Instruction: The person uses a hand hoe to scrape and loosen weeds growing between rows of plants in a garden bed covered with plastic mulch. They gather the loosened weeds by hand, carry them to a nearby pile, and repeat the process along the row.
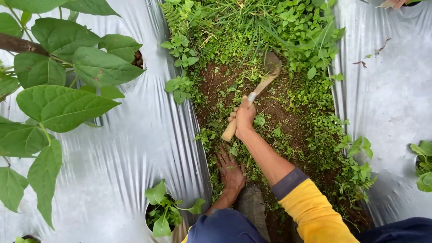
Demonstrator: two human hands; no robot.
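Right now the right hand (244,118) is clenched around the pale wooden handle of a small hoe (252,100), and the tool's worn blade sits ahead of the knuckles, down among the weeds (297,36) at the far end of the furrow. The left hand (231,171) is spread flat, palm down, fingers splayed on the soil close behind and below the right fist, gripping nothing that I can see.

As for progress, I'd judge this strip partly worked. Around both hands and just ahead of the right one, brown earth (274,105) shows through, with only scattered small sprigs. Beyond the blade the growth is thick and green, untouched by the look of it, and a dense band runs along the side of the furrow out past the right forearm too. So a patch is scraped and plenty is left.

Counting: one hoe, two hands in the work, two sheets of silver plastic mulch (135,144), one on either side of the furrow. Near the left elbow, one small seedling (164,209) sits in its planting hole. Further out on that side stands one big-leaved plant (63,85). Away beyond the right arm, another seedling (423,166) peeks in at the edge.
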